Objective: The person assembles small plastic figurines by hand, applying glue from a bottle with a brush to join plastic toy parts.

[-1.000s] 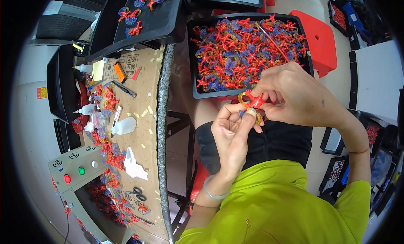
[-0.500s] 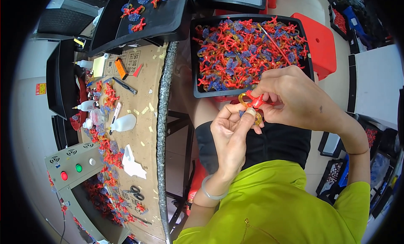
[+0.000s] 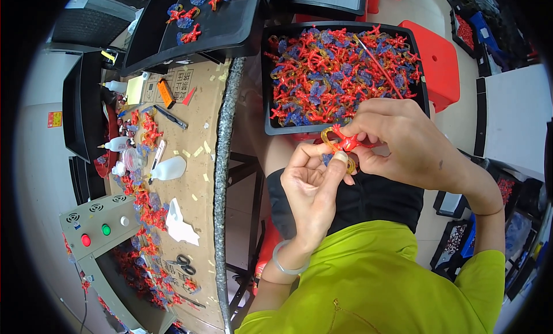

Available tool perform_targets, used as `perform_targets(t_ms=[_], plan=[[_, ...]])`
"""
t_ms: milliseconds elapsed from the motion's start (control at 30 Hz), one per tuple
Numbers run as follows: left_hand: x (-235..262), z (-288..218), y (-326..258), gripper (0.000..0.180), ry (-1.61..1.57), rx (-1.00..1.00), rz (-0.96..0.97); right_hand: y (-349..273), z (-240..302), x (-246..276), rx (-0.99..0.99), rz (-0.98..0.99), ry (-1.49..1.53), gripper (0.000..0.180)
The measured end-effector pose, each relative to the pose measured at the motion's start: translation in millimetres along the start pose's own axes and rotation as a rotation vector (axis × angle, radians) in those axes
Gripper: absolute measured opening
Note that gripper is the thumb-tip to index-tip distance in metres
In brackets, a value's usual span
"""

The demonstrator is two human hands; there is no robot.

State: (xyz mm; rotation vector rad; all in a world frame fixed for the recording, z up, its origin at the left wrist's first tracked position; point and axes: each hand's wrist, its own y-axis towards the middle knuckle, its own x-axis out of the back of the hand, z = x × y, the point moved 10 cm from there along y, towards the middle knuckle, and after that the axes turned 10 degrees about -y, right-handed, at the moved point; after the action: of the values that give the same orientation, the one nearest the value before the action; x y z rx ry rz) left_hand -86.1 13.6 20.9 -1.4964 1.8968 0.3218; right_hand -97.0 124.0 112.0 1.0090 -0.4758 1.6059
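Above my lap, both hands grip one small plastic figure (image 3: 348,144), red with a curved clear-yellow part and a bit of blue. My left hand (image 3: 315,184) pinches its lower end between thumb and fingers. From the right, my right hand (image 3: 393,141) holds the red part, with thumb and fingers closed on it. My fingers cover some of the figure. Just beyond my hands, a black tray (image 3: 345,126) is heaped with similar red, blue and yellow figures (image 3: 322,74). A thin red stick (image 3: 380,66) lies across the heap.
A cardboard-covered workbench (image 3: 199,132) with a stone edge stands at left. On it are black scissors (image 3: 184,263), a white bottle (image 3: 169,168), an orange cutter (image 3: 166,93), many figures and a grey machine (image 3: 101,224). A red stool (image 3: 438,63) supports the tray's right side.
Both hands and the figure have shifted slightly to the left. The grip of each hand looks much the same, and the tray has stayed in place.
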Motion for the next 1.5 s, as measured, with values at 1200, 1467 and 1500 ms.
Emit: perform_targets(t_ms=[1200, 1467, 1500], plan=[[-1, -15, -7, 0.01, 0.206, -0.217, -0.003, 11, -13, -2, -0.154, 0.065, 0.239, 0.008], [-1, -13, -7, 0.017, 0.173, -0.164, 0.055, 11, -17, -5, -0.216, 0.139, 0.278, 0.01], [0, -13, -7, 0.017, 0.159, -0.157, 0.049, 10, -19, -9, -0.238, 0.175, 0.295, 0.011]])
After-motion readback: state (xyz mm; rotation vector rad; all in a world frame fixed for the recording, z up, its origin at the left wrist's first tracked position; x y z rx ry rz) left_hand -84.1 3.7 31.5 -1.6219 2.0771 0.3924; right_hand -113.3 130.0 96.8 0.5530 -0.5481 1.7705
